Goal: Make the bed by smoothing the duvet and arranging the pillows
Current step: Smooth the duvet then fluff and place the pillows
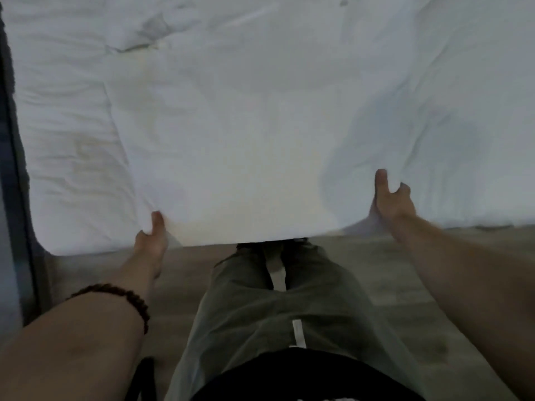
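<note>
Position: you stand at one edge of the bed (pixel 58 169), arms out over the floor (pixel 376 256).

Left grip (pixel 152 238): closed on the near hem of the duvet (pixel 260 125), thumb on top, fingers hidden under the cloth.
Right grip (pixel 390 201): pinching the same hem further right, thumb up on the cloth.
The hem between them is raised off the floor and hangs in front of your trousers (pixel 260 299).

Progress (judged): early to middle.
- The duvet is spread over the bed, and the panel between your grips looks fairly flat.
- Not done: a bunched fold (pixel 130 39) at the far left and a raised billow (pixel 405 134) just ahead of the right grip.
- Left of the duvet's edge, a creased white layer of the bed is uncovered. I cannot tell if it is sheet or mattress cover.
- No pillows are in view, so count that half as left to do.

Surroundings: there is a beaded bracelet (pixel 121 296) on your left wrist. A dark upright strip (pixel 11 169) runs just beside the bed's left corner. I cannot identify it, but it may crowd a step round that side. Your legs stand close behind the hem.
</note>
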Tool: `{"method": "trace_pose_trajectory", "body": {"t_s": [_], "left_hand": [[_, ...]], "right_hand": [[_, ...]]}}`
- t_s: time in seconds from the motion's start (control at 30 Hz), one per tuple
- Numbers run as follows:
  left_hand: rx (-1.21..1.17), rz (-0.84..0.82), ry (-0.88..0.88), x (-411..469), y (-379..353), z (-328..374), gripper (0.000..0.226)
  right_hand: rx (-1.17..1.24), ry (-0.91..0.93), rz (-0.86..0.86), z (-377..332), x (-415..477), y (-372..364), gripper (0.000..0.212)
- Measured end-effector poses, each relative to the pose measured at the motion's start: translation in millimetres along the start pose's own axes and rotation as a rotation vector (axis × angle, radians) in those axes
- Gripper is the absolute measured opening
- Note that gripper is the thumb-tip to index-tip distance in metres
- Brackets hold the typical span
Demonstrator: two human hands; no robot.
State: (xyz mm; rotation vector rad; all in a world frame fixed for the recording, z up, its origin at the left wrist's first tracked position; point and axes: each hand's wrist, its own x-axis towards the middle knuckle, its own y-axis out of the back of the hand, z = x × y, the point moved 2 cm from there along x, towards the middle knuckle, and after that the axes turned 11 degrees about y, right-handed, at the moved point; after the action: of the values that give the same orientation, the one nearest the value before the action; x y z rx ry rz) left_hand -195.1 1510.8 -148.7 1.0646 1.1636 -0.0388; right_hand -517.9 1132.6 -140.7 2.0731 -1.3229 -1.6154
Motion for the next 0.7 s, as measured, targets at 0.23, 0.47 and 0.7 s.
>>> {"method": "trace_pose_trajectory", "body": {"t_s": [0.23, 0.47, 0.7], "left_hand": [[-0.867, -0.482, 0.276, 25.3, -41.7, -18.8, 0.086], [-1.102, -0.719, 0.138, -11.0, -38.2, -28.8, 0.066], [-1.094, -0.678, 0.067, -86.0, 25.3, -11.3, 0.025]], "right_hand": [[1.100, -0.412, -0.001, 44.6, -37.6, -46.7, 0.080], [1.228, -0.319, -0.092, 30.8, -75.0, -60.5, 0.056], [1.266, -0.213, -0.026, -11.5, -124.8, -15.6, 0.034]]}}
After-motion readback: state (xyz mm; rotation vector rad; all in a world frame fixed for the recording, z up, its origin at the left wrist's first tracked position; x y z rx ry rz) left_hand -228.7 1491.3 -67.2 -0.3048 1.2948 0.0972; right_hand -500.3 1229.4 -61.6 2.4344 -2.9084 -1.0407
